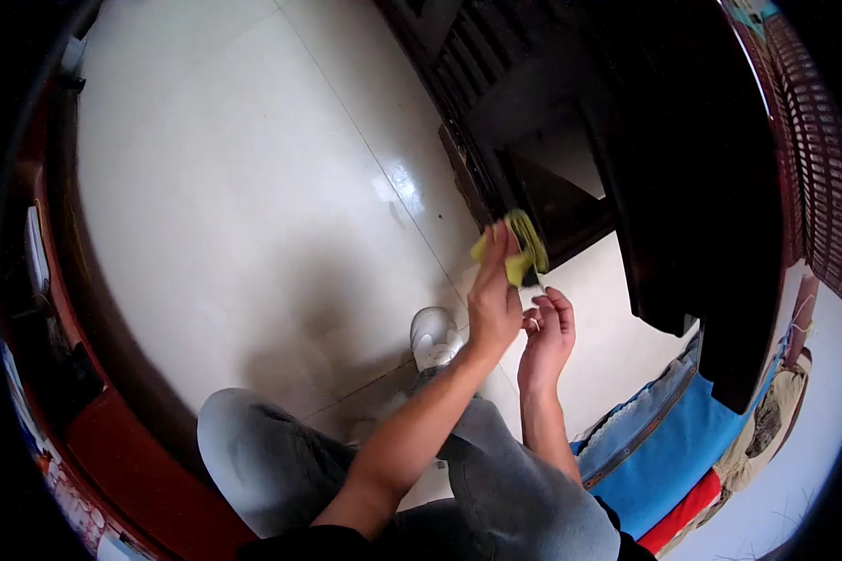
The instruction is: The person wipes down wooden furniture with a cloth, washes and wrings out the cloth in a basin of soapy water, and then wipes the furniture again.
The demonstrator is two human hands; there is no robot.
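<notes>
My left hand (496,304) is closed around a yellow-green bundle (528,245) that looks like folded or rolled soft material with a dark part at its lower end. Some of the bundle sticks out on either side of my fingers, and the palm hides the rest. Just below and to the right, my right hand (550,337) has its fingertips pinched together near the bundle's dark end. A thin pale piece seems to run between them, too small to make out. Both hands are over the floor, in front of my knees.
Dark wooden furniture (692,187) stands at the right, with a woven basket-like surface (814,122) beyond it. Blue fabric (650,449) lies at the lower right. Pale tiles cover the floor (243,187). A reddish-brown cabinet (131,467) lines the left. My shoe (432,337) is below the hands.
</notes>
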